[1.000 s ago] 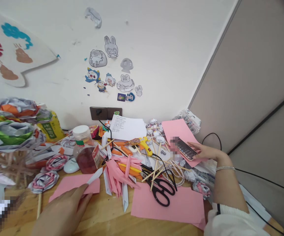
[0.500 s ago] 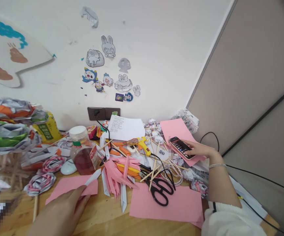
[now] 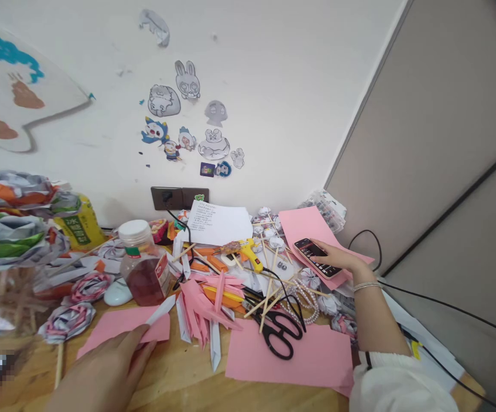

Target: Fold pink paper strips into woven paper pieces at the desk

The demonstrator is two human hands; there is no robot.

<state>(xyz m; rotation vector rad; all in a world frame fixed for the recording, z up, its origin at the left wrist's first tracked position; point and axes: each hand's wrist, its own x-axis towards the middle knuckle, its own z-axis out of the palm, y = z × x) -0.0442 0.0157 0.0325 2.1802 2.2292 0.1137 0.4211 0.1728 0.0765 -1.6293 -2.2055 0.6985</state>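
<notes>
My left hand (image 3: 106, 366) is closed at the lower left, thumb and fingers pinching a pink sheet of paper (image 3: 114, 320) with a folded white edge sticking up. Over at the right, my right hand (image 3: 337, 257) is on a smartphone (image 3: 314, 254) with a lit screen. Its thumb lies across the screen while other fingers run along the far edge. Beneath the phone is another pink sheet (image 3: 301, 223). Between my hands lie folded pink paper strips (image 3: 198, 312) and black-handled scissors (image 3: 280, 343), whose handles rest on more pink paper (image 3: 290, 363).
A jar (image 3: 145, 274) of reddish contents stands near a white mouse (image 3: 118, 293) and paper roses (image 3: 68, 321). Behind are a yellow glue gun (image 3: 250, 252), wooden sticks (image 3: 269, 297), bead strings (image 3: 310, 303) and a handwritten sheet (image 3: 226, 226). A cable (image 3: 445, 300) crosses at right.
My right hand and the smartphone have shifted slightly left, and the thumb has moved over the screen. My left hand keeps its pinch on the pink paper. The view has turned slightly.
</notes>
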